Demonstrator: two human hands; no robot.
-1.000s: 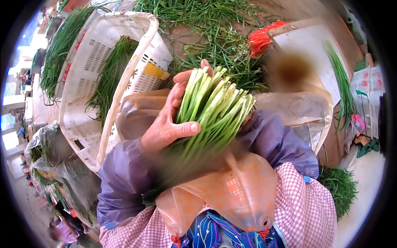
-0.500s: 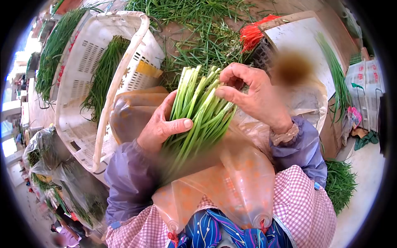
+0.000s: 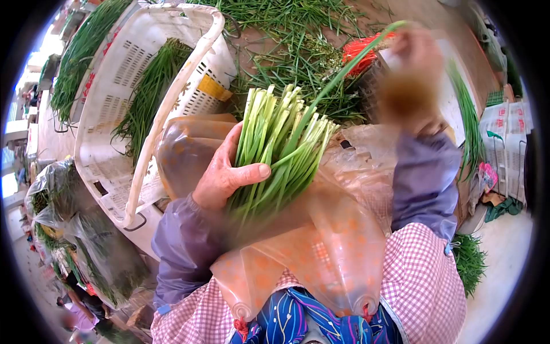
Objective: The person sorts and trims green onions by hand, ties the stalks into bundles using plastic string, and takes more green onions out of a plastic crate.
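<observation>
My left hand (image 3: pixel 229 175) is wrapped round a thick bunch of garlic chives (image 3: pixel 281 149), its thumb lying across the front. The pale cut ends point up and away from me, and the lower part of the bunch blurs out over my lap. Up at the right, my right hand (image 3: pixel 418 51) is smeared by motion and partly covered by a brown smudge on the lens. A long green chive leaf (image 3: pixel 355 62) stretches from the bunch up to its fingers, which pinch the far end. Under the bunch lies a clear orange-patterned plastic apron (image 3: pixel 309 246).
A white plastic basket (image 3: pixel 109 166) with chives (image 3: pixel 152 92) inside stands at the left. Loose greens (image 3: pixel 303 63) cover the ground ahead. Red ties (image 3: pixel 360 56) lie by a white board (image 3: pixel 450 74) at the right. Bagged greens (image 3: pixel 91 241) sit at lower left.
My right hand has moved from the top of the bunch up and to the right, drawing a long leaf out with it. My left hand still holds the bunch.
</observation>
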